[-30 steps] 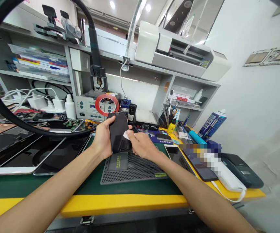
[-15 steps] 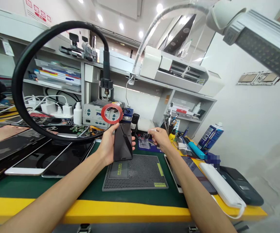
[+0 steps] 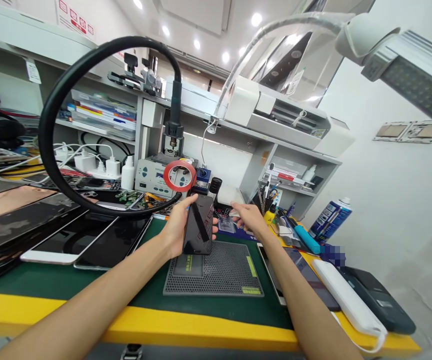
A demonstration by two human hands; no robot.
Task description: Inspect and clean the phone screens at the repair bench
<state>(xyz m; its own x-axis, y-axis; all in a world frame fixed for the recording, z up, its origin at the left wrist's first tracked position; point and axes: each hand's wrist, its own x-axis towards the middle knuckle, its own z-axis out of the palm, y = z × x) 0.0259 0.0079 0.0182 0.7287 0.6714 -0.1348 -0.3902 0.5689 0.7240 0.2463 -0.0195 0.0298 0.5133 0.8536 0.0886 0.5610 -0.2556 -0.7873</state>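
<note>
A dark phone (image 3: 198, 227) is held upright, screen facing me, in my left hand (image 3: 175, 231), with the thumb on one side and fingertips round the other. It is above the back left part of a grey perforated mat (image 3: 223, 272). To the right of the phone, my right hand (image 3: 249, 217) is raised with its fingers pinched on a small whitish piece too small to identify. Behind my left hand hangs a roll of red tape (image 3: 169, 175).
Several phone screens (image 3: 107, 240) lie at the left. A thick black hose (image 3: 45, 125) loops over them. On the right are a tablet (image 3: 309, 275), a white power strip (image 3: 345, 295) and a blue spray can (image 3: 330, 220). A lamp (image 3: 418, 75) overhangs the upper right.
The camera view has shifted, so the scene sits further right. The phone's screen now shows a reddish reflection. Both hands keep their hold.
</note>
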